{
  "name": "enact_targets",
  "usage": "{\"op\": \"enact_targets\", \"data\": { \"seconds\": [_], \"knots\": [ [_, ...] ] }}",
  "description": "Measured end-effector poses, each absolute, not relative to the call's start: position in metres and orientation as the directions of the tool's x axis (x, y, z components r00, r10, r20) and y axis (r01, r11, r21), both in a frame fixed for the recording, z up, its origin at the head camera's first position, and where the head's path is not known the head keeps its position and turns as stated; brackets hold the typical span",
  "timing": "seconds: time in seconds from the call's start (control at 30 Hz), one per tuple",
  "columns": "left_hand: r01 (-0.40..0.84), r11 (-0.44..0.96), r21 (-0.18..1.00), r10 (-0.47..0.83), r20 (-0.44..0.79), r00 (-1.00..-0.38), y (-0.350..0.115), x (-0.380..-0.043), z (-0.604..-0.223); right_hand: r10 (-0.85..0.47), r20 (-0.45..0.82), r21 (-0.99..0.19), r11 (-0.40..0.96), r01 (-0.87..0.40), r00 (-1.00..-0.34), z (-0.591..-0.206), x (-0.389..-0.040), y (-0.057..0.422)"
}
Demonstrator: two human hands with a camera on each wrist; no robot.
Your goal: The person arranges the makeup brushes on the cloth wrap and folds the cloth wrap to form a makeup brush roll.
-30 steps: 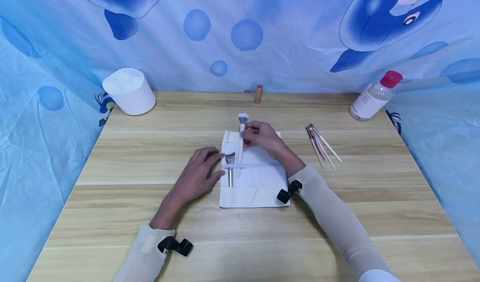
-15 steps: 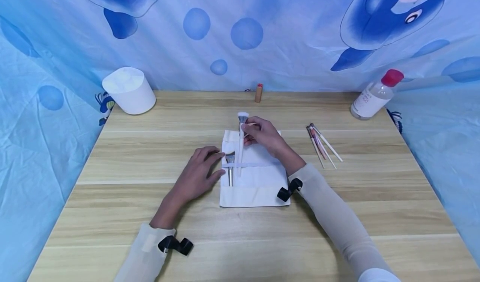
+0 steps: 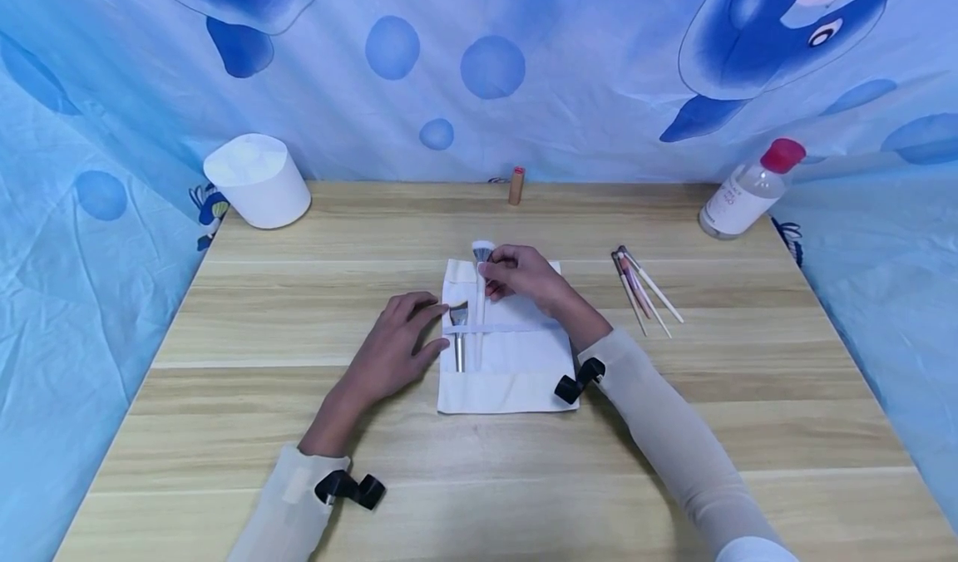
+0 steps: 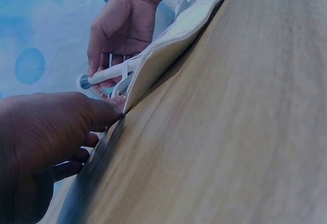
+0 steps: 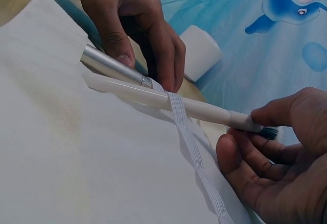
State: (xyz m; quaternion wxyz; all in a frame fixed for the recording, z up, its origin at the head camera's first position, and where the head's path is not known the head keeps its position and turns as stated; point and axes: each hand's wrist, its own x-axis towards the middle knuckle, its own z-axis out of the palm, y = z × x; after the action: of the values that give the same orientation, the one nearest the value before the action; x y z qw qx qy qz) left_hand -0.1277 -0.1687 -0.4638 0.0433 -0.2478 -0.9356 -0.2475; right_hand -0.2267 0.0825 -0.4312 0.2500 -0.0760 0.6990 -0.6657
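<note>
A white cloth brush roll (image 3: 516, 391) lies flat mid-table, crossed by a white elastic band (image 5: 191, 150). My right hand (image 3: 524, 275) pinches a white-handled makeup brush (image 5: 204, 110) between thumb and fingers, just below its pale-tipped bristles. The handle passes under the elastic, and its lower end lies against the cloth. To its left a silver-handled makeup brush (image 3: 460, 350) sits under the same band. My left hand (image 3: 392, 346) rests at the roll's left edge, thumb and index finger apart and touching the cloth beside the silver brush.
Several slim brushes (image 3: 644, 288) lie loosely bunched right of the roll. Toward the back stand a white paper roll (image 3: 262, 188) at left, a small brown tube (image 3: 516, 186) in the middle and a red-capped clear bottle (image 3: 737, 204) at right. A blue patterned curtain (image 3: 569, 113) hangs behind.
My right hand has come down slightly toward me, sliding the white brush further through the elastic, so its bristles sit lower. The left hand has stayed in place.
</note>
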Motion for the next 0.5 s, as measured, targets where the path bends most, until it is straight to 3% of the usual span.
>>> {"op": "enact_targets", "data": {
  "seconds": [0.5],
  "knots": [
    [0.492,0.748,0.446,0.446,0.211,-0.870,-0.1691,-0.1271,-0.4643,-0.461,-0.263,-0.946,0.297,0.133,-0.847,-0.4355,-0.2224,0.0849]
  ]
}}
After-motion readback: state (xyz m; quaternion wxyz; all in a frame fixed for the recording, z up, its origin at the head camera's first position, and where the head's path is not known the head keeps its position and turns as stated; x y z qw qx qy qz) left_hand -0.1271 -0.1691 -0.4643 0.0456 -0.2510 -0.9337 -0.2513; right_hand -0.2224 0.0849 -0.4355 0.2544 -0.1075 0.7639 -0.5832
